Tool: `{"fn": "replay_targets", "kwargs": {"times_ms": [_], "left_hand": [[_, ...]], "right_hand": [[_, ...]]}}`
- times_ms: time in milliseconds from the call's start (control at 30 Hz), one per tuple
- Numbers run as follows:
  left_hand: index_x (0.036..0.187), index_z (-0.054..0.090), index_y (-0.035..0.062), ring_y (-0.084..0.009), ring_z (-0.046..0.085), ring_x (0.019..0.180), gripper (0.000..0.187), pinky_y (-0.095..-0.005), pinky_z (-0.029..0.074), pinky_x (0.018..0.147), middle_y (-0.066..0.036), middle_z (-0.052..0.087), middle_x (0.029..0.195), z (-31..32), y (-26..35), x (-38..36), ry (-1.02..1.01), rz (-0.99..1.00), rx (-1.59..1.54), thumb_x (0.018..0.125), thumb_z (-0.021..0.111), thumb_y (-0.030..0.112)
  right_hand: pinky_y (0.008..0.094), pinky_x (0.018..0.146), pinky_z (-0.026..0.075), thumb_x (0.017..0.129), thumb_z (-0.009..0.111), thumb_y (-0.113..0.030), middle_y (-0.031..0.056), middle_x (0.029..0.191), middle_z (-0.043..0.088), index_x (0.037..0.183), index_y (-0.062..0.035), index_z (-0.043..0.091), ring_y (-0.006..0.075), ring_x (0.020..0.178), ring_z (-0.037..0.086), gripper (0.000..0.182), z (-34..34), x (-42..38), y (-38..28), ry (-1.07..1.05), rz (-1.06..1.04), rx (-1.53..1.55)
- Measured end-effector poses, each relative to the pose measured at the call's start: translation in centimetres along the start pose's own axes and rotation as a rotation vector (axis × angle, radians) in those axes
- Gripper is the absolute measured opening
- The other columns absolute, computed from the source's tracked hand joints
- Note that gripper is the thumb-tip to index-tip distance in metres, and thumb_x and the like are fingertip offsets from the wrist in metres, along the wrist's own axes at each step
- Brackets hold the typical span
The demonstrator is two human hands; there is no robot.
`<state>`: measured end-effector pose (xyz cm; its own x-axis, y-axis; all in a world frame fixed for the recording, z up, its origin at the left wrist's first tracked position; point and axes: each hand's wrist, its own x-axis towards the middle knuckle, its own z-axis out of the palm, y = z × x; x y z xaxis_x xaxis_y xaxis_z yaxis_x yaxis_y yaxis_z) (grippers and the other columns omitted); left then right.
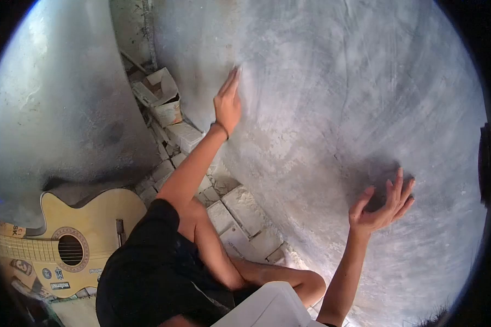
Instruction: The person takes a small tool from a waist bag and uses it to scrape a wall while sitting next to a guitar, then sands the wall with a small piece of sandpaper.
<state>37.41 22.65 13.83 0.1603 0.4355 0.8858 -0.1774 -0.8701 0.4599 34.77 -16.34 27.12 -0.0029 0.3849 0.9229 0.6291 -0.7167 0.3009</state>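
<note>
Both the left hand (227, 106) and the right hand (384, 210) are bare and released, grasping nothing. Left: fingers straight and together, seen edge-on, dark wristband (220, 129) below. Right: fingers spread, a bit curved, dark shadow beside them.

Risks, my judgement: fingertips could scrape if either hand drags on the grey wall (300, 82), since its finish looks rough and patchy. A leftward swing of the left arm might knock the open-topped box (168, 113), which sits tilted on rubble. Leaning left could bump the guitar (101, 218), as the black clothing (142, 261) overlaps it in view; touching or just beside, can't tell. A shift of the legs might jostle the loose-looking pale blocks (245, 210).

Positions: the grey wall fills the far and right side, directly behind both hands. Left hand is farther, toward the wall's left part; right hand is nearer, over its right part. Contact can't be told for either. Box is left of the left hand, near it. Guitar lies near left, well apart from both hands. White object (267, 308) at the near edge, cut off, kind unclear.
</note>
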Motion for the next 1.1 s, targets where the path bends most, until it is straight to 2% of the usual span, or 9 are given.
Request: {"fn": "replay_targets", "kwargs": {"times_ms": [133, 267, 333, 500, 567, 600, 700, 900, 1100], "left_hand": [[0.139, 0.050, 0.0025, -0.0370, 0.053, 0.126, 0.055, -0.0418, 0.047, 0.104, -0.023, 0.053, 0.137, 0.9, 0.5, 4.2, 0.056, -0.127, -0.016, 0.086, 0.046, -0.013], [0.139, 0.051, 0.0019, -0.0378, 0.053, 0.126, 0.054, -0.0424, 0.047, 0.102, -0.023, 0.053, 0.138, 0.3, 1.7, -2.0, 0.050, -0.136, -0.018, 0.086, 0.047, -0.012], [0.137, 0.052, 0.0009, -0.0378, 0.054, 0.124, 0.054, -0.0428, 0.048, 0.100, -0.024, 0.053, 0.137, -0.4, 1.4, -4.1, -0.062, -0.083, -0.034, 0.085, 0.047, -0.012], [0.137, 0.050, -0.0014, -0.0381, 0.054, 0.124, 0.051, -0.0413, 0.048, 0.101, -0.024, 0.053, 0.137, 0.3, 0.8, 1.0, -0.006, -0.162, 0.005, 0.087, 0.046, -0.011], [0.136, 0.053, 0.0009, -0.0391, 0.058, 0.118, 0.052, -0.0410, 0.051, 0.094, -0.023, 0.058, 0.132, 1.1, 1.0, 2.2, 0.125, -0.132, -0.023, 0.087, 0.045, -0.011], [0.136, 0.052, -0.0014, -0.0374, 0.056, 0.123, 0.051, -0.0411, 0.048, 0.101, -0.024, 0.054, 0.136, 1.0, 1.5, 0.9, 0.087, -0.152, -0.051, 0.086, 0.046, -0.012], [0.134, 0.054, -0.0007, -0.0367, 0.057, 0.122, 0.050, -0.0408, 0.049, 0.100, -0.024, 0.055, 0.135, 0.1, 3.3, -4.1, 0.011, -0.168, -0.047, 0.087, 0.045, -0.012], [0.139, 0.052, 0.0025, -0.0352, 0.054, 0.125, 0.057, -0.0397, 0.049, 0.100, -0.024, 0.053, 0.137, 0.4, 1.9, 1.5, -0.015, -0.341, -0.026, 0.085, 0.044, -0.015], [0.137, 0.052, -0.0004, -0.0378, 0.056, 0.122, 0.054, -0.0417, 0.050, 0.099, -0.025, 0.055, 0.135, 0.7, 3.0, -3.9, 0.049, -0.205, -0.056, 0.085, 0.045, -0.015]], "right_hand": [[0.0452, 0.120, 0.012, 0.090, 0.058, -0.015, 0.0136, 0.136, 0.059, 0.118, -0.0065, 0.054, 0.0343, 0.141, 0.040, 0.029, 0.0, -0.3, 0.0, -0.012, -0.007, -0.013], [0.0447, 0.121, 0.012, 0.086, 0.056, -0.015, 0.0125, 0.133, 0.062, 0.118, -0.0084, 0.054, 0.0347, 0.141, 0.039, 0.032, 0.0, -0.1, -0.1, 0.008, 0.021, -0.015], [0.0446, 0.121, 0.011, 0.086, 0.055, -0.016, 0.0125, 0.133, 0.062, 0.118, -0.0087, 0.054, 0.0348, 0.141, 0.039, 0.032, 0.0, -0.2, -0.1, -0.007, 0.017, -0.032], [0.0450, 0.121, 0.011, 0.087, 0.055, -0.016, 0.0127, 0.133, 0.062, 0.116, -0.0086, 0.055, 0.0352, 0.141, 0.039, 0.030, 0.2, -0.5, 0.0, -0.023, -0.010, -0.027], [0.0451, 0.121, 0.011, 0.087, 0.055, -0.016, 0.0129, 0.133, 0.062, 0.115, -0.0085, 0.056, 0.0353, 0.141, 0.039, 0.029, 0.1, -0.4, 0.1, 0.002, 0.000, -0.033], [0.0451, 0.121, 0.011, 0.087, 0.054, -0.016, 0.0131, 0.132, 0.062, 0.114, -0.0082, 0.056, 0.0354, 0.141, 0.039, 0.029, 0.0, -0.4, 0.0, -0.005, 0.012, -0.030], [0.0451, 0.121, 0.011, 0.087, 0.054, -0.015, 0.0133, 0.132, 0.063, 0.114, -0.0080, 0.056, 0.0358, 0.141, 0.040, 0.028, 0.2, -0.4, -0.1, -0.005, 0.025, -0.021], [0.0452, 0.121, 0.011, 0.087, 0.053, -0.016, 0.0126, 0.132, 0.063, 0.115, -0.0082, 0.055, 0.0361, 0.141, 0.040, 0.029, 0.1, -0.5, 0.0, -0.039, -0.012, -0.035], [0.0444, 0.122, 0.010, 0.088, 0.053, -0.017, 0.0121, 0.131, 0.064, 0.115, -0.0085, 0.055, 0.0358, 0.141, 0.039, 0.028, 0.3, -0.3, 0.0, -0.001, 0.023, -0.018]]}}
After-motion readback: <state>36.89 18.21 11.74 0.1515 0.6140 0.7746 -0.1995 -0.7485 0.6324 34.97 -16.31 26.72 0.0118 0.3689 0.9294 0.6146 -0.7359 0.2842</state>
